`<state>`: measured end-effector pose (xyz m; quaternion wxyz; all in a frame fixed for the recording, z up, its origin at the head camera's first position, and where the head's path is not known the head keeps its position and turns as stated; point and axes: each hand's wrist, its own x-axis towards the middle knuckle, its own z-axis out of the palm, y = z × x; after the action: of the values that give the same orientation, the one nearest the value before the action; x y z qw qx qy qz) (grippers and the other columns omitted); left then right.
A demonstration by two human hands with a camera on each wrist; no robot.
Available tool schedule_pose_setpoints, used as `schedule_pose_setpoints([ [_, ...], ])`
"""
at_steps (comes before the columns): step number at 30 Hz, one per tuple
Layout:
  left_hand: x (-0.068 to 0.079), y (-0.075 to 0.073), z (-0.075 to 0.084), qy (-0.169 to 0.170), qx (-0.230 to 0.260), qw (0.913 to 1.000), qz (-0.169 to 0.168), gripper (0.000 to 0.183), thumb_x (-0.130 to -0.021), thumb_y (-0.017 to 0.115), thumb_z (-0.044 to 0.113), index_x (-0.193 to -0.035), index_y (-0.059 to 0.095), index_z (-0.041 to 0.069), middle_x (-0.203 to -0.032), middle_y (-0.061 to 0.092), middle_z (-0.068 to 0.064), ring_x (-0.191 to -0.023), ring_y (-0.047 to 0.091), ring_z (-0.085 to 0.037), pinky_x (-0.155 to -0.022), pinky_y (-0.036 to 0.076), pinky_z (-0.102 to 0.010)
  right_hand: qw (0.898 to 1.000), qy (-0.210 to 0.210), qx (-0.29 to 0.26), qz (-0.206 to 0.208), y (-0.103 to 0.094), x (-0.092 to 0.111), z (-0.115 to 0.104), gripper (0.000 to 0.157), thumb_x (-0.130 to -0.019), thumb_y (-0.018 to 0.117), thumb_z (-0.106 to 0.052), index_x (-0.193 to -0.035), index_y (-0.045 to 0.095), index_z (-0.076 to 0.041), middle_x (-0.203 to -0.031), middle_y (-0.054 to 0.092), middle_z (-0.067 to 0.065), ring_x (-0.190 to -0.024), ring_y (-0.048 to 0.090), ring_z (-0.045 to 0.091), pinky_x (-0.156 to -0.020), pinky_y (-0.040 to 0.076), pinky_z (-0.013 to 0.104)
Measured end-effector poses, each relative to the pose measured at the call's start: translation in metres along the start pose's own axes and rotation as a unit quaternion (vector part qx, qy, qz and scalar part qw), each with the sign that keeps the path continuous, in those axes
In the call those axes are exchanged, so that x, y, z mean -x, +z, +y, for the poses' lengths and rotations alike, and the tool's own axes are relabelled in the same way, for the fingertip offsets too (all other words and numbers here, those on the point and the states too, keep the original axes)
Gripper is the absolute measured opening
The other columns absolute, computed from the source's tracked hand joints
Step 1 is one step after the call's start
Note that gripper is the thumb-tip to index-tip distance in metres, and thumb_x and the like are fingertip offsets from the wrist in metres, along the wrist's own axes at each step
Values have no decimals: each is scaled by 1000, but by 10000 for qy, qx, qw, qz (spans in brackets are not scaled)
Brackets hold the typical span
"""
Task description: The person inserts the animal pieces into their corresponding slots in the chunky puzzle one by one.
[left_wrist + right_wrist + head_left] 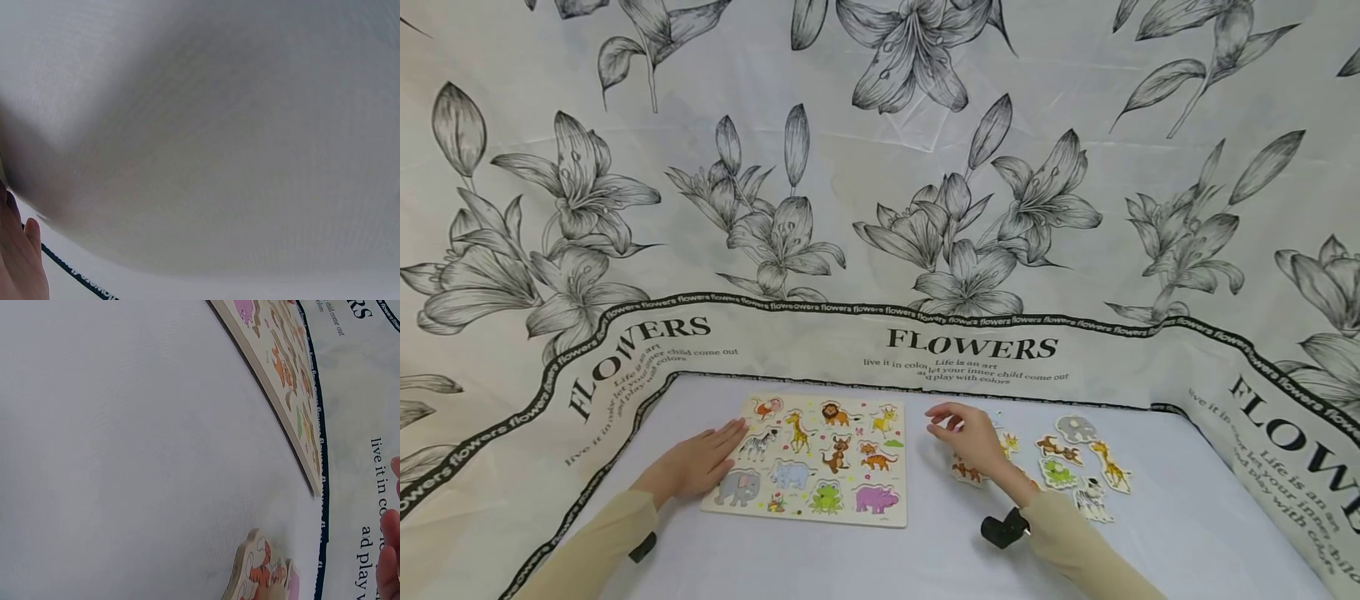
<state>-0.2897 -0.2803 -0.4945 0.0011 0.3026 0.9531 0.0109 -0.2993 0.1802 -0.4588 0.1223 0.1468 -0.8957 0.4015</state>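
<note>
A wooden animal puzzle board [891, 521], printed with a lion, zebra, frog and others, lies flat on the white cloth. My left hand [696, 462] rests at its left edge, fingers straight and pointing inward; only part of that hand [22, 256] enters the left wrist view. Between the board and the loose pieces hovers my right hand [970, 437], fingers loosely bent, with nothing seen in them. Beneath and beside it lie a tiger piece [967, 472] and a yellow deer-like piece [1011, 442], partly hidden. In the right wrist view the tiger piece [259, 572] appears low.
Right of my right hand lie a grey elephant piece [1077, 428], a brown animal piece [1058, 451], a green frog piece [1059, 473], a giraffe piece [1109, 467] and a zebra piece [1091, 502]. A flower-printed curtain [827, 342] encloses the back and sides.
</note>
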Motion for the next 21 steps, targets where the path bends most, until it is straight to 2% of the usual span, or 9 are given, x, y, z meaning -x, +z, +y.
schedule_pose_setpoints([
  [4,1,-1,1,33,72,10000,-8,56,-101,41,29,-147,33,-2,-154,33,-20,-140,34,-38,-112,34,-53,10000,-43,65,53,-9,4,5,19,-82,76,-13,-101,73,-12,-86,71,0,-70,58,8,-56,46,17],
  [11,0,-5,2,-104,111,9996,-232,56,-102,38,29,-148,30,-1,-157,28,-18,-144,29,-36,-116,30,-51,9994,-309,55,166,-27,13,13,19,-82,75,-11,-101,73,-9,-85,71,1,-68,57,3,-55,48,18],
  [21,0,-1,0,-29,88,9999,-124,56,-101,39,29,-148,31,-1,-155,30,-18,-142,32,-36,-114,32,-52,9993,-160,240,230,-52,28,23,20,-83,73,-8,-102,72,-7,-85,70,3,-68,56,3,-53,47,19],
])
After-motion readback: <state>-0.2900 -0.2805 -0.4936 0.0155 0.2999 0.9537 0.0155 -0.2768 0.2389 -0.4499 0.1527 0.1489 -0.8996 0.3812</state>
